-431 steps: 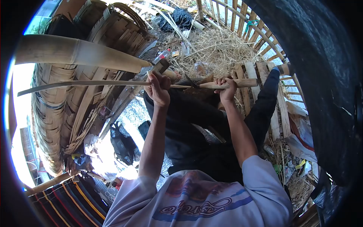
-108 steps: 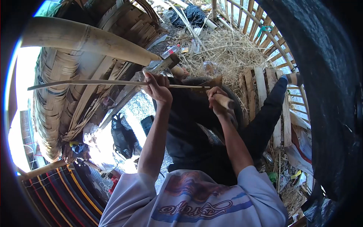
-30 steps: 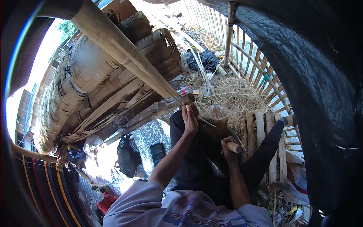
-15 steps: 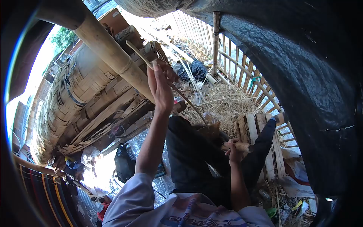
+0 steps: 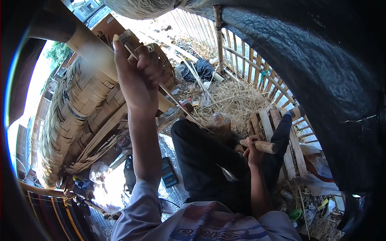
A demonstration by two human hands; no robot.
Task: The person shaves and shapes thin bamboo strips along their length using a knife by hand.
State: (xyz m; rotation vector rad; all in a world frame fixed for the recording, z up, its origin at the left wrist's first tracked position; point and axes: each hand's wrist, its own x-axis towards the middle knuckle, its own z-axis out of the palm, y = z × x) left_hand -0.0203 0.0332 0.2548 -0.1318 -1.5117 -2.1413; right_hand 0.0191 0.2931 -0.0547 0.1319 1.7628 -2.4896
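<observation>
Your left hand (image 5: 138, 78) curls round a strip (image 5: 175, 99), already slender; your right hand (image 5: 251, 149) wraps a wooden handle (image 5: 264, 147); what work remains, I cannot tell

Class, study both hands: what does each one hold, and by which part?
The left hand grips a thin bamboo strip near its upper end. The right hand grips a wooden handle, with the butt end sticking out.

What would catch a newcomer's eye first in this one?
The left hand, large at upper left, holds a thin strip slanting down to the right. Lower right of it, the right hand grips a wooden handle. A woven roll fills much of the left side; black sheeting covers the right.
</observation>
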